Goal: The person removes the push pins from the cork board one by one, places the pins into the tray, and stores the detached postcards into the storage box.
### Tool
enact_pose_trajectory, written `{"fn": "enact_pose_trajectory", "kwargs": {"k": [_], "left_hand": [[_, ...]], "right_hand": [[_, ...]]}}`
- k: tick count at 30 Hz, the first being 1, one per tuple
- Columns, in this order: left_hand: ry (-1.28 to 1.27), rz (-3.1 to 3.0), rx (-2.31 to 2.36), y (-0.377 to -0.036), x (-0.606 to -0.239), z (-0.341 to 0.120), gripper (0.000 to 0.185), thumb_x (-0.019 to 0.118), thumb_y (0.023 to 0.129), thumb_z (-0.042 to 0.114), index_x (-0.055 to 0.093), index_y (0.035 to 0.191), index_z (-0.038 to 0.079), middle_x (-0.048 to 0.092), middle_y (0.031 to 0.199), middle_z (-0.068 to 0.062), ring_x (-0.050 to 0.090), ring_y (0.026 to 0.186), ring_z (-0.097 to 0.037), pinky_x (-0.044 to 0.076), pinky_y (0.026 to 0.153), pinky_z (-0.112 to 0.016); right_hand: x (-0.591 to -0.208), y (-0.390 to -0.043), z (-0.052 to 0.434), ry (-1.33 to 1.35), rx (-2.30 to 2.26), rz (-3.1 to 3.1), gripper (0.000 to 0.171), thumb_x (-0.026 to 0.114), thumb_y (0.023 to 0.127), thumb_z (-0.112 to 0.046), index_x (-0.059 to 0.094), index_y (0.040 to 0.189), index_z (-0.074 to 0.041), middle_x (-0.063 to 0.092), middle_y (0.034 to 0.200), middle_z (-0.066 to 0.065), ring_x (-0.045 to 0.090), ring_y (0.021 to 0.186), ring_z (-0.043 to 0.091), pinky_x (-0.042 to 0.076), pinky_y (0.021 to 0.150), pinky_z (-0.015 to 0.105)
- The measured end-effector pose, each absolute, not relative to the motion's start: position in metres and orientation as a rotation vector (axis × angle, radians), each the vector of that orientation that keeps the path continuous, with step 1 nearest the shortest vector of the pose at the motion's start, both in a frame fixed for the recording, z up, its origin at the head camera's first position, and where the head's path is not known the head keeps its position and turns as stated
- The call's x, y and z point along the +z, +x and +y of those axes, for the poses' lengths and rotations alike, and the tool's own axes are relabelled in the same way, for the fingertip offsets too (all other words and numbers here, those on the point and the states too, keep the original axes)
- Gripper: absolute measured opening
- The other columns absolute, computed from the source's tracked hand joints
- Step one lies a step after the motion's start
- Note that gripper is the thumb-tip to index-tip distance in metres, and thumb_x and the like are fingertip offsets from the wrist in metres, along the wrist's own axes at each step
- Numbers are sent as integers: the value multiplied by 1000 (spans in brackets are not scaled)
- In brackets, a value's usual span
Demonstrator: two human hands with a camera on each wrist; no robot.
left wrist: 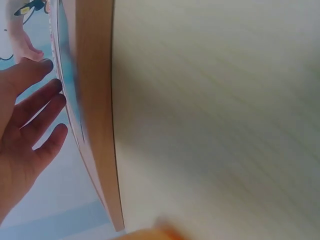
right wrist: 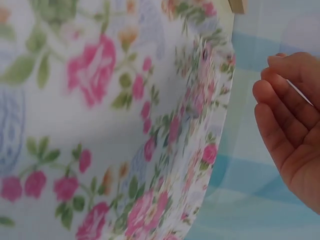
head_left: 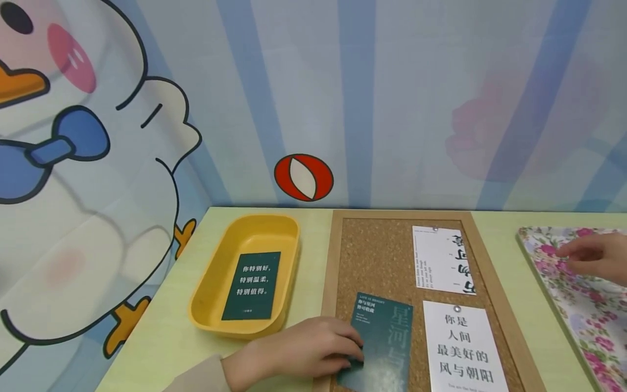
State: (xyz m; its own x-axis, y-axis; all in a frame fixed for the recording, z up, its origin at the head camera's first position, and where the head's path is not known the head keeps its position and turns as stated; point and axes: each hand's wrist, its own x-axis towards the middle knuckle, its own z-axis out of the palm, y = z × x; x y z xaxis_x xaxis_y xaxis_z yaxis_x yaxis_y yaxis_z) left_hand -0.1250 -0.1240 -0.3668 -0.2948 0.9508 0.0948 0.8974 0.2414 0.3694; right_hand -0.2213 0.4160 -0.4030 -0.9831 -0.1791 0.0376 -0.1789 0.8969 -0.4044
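Head view: counted one green card (head_left: 384,332) at the fingers of the left hand (head_left: 311,345).
Counted besides one dark green card (head_left: 252,286) in one yellow tray (head_left: 269,220), one upper white card (head_left: 436,258) and one lower white card (head_left: 460,348), each with one pin (head_left: 457,308), on one framed corkboard (head_left: 372,253). Found the green card on the cork, left of the lower white card, long axis running away from the wearer, printed top toward the backdrop (head_left: 416,136). Saw left fingers spread, touching the card's left side. Saw the right hand (head_left: 597,256) over one floral board (head_left: 588,305), just apart from it, fingers loosely bent, thumb close to fingertips. Noted a pale yellow tabletop (head_left: 166,332), then blue stripes behind, with one cartoon bird (head_left: 98,207) and one red-and-white ball (head_left: 303,177).
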Motion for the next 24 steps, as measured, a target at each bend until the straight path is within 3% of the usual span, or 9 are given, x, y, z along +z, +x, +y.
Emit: {"fn": "enact_pose_trajectory", "kwargs": {"k": [6, 17, 24], "left_hand": [[1705, 2448, 569, -122, -359, -132, 17, 61, 91, 12, 68, 106, 11, 63, 109, 2, 55, 103, -5, 36, 92, -10], [1414, 2634, 736, -124, -334, -154, 24, 62, 90, 9, 66, 113, 12, 61, 112, 5, 55, 102, -7, 43, 90, -18], [1250, 2836, 778, -130, -329, -182, 26, 67, 86, 10, 66, 111, 14, 62, 110, 5, 57, 102, -10, 48, 88, -27]], "right_hand": [[-361, -198, 357, -455, -609, 3044, 16, 66, 81, 1, 66, 96, 7, 63, 78, 0, 52, 59, 0, 46, 52, 23], [-342, -194, 310, -584, -769, 2951, 18, 68, 82, -2, 67, 100, 3, 63, 82, -1, 57, 65, 3, 49, 55, 24], [-337, -191, 280, -824, -930, 2830, 24, 68, 82, -2, 65, 105, 1, 61, 81, -4, 57, 72, 1, 51, 61, 24]]}}
